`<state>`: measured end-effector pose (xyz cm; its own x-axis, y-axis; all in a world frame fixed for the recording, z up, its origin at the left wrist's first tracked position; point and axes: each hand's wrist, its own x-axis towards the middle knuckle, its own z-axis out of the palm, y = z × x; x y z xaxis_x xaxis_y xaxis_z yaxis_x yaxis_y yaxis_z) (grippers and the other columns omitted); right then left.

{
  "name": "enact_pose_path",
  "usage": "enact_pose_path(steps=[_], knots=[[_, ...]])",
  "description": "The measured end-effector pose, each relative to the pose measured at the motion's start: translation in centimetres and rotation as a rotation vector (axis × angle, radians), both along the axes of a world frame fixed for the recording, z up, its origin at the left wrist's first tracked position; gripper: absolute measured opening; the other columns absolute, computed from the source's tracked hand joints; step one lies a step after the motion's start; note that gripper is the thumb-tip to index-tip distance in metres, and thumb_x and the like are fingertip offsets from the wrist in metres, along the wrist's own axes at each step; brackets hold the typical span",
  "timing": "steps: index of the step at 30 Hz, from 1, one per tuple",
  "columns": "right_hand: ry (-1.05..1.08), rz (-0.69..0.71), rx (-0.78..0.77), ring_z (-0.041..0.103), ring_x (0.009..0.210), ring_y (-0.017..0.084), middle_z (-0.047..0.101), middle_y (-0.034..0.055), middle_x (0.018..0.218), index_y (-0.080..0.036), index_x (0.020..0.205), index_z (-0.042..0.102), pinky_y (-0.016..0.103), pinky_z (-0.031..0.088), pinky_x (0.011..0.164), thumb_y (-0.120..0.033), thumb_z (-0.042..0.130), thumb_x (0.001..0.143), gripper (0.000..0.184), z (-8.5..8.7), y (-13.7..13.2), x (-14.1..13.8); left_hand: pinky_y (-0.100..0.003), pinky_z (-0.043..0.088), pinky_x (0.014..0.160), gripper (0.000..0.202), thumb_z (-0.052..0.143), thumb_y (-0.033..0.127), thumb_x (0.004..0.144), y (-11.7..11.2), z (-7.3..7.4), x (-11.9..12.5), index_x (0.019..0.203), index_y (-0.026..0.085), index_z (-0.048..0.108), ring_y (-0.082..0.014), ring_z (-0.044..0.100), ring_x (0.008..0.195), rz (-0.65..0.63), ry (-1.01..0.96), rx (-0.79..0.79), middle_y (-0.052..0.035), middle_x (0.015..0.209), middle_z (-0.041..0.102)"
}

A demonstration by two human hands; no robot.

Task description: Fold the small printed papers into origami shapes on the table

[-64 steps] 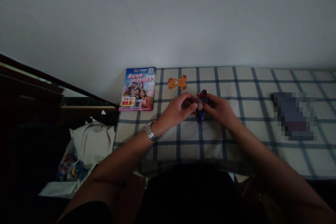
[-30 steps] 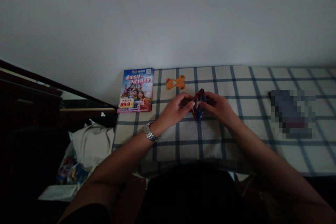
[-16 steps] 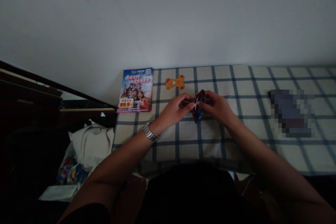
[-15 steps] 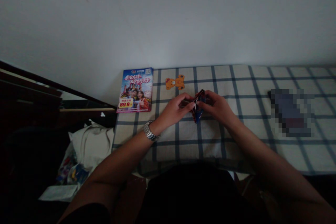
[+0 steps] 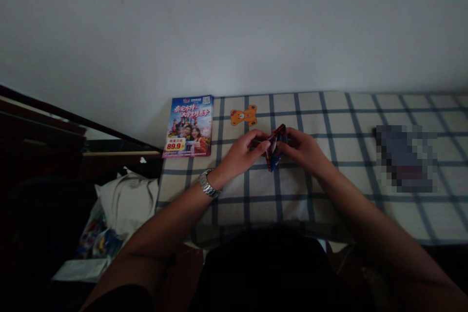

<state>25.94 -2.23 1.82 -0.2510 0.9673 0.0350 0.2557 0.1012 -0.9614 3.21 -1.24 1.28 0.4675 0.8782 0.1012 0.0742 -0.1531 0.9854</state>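
Across the far side rises a pale wall (image 5: 256,24), and the checked cloth (image 5: 358,146) in front of me runs from left of my hands out to the far right. My dark clothing (image 5: 263,273) covers the near middle, and dark wooden furniture (image 5: 40,131) stands at the left. My two forearms reach in over the near edge, the left one in front of part of the things down there. Low on the near left sits a pale bag (image 5: 131,200), its inside hidden from me; beside it a clear plastic bag (image 5: 95,214) shows red, blue and yellow bits too dim to name. A blurred dark object (image 5: 404,158) lies on the cloth to the right, well apart from my hands. On the far left corner rests a printed stack (image 5: 190,126) of blue and pink, marked 89.9. My left hand (image 5: 252,148) and right hand (image 5: 302,148) are close together, each pinching the folded paper (image 5: 276,158) between them, thumbs over its near face, its point downward. Just beyond my left hand is the orange bear (image 5: 243,115), flat on the cloth. A metal watch (image 5: 209,184) circles my left wrist.
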Motion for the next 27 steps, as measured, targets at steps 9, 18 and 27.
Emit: enact_pose_path(steps=[9, 18, 27], knots=[[-0.014, -0.027, -0.004, 0.076, 0.096, 0.025, 0.08, 0.0039, 0.105, -0.024, 0.11, 0.074, 0.04, 0.063, 0.09, -0.041, 0.076, 0.09, 0.026, -0.14, 0.03, -0.19, -0.028, 0.062, 0.083, 0.035, 0.07, 0.049, 0.101, 0.14, 0.15, 0.11, 0.113, 0.017, 0.065, -0.0159, 0.073, 0.091, -0.027, -0.014, 0.007, -0.0069, 0.106, 0.072], [-0.078, -0.039, 0.014, 0.076, 0.098, 0.026, 0.08, 0.0049, 0.107, -0.023, 0.112, 0.074, 0.041, 0.062, 0.091, -0.04, 0.076, 0.091, 0.027, -0.32, 0.11, -0.1, -0.031, 0.062, 0.084, 0.039, 0.068, 0.054, 0.102, 0.19, -0.14, 0.16, 0.113, 0.018, 0.064, -0.0172, 0.073, 0.091, -0.013, 0.014, 0.012, -0.0073, 0.104, 0.073], [-0.018, -0.113, 0.043, 0.076, 0.109, 0.027, 0.08, 0.0054, 0.117, -0.024, 0.118, 0.074, 0.044, 0.061, 0.1, -0.03, 0.075, 0.089, 0.03, -0.71, 0.4, 0.1, -0.04, 0.062, 0.102, 0.048, 0.074, 0.048, 0.099, -0.11, -0.81, 0.2, 0.136, 0.02, 0.061, -0.0231, 0.075, 0.114, -0.087, -0.078, -0.02, -0.0143, 0.131, 0.072]])
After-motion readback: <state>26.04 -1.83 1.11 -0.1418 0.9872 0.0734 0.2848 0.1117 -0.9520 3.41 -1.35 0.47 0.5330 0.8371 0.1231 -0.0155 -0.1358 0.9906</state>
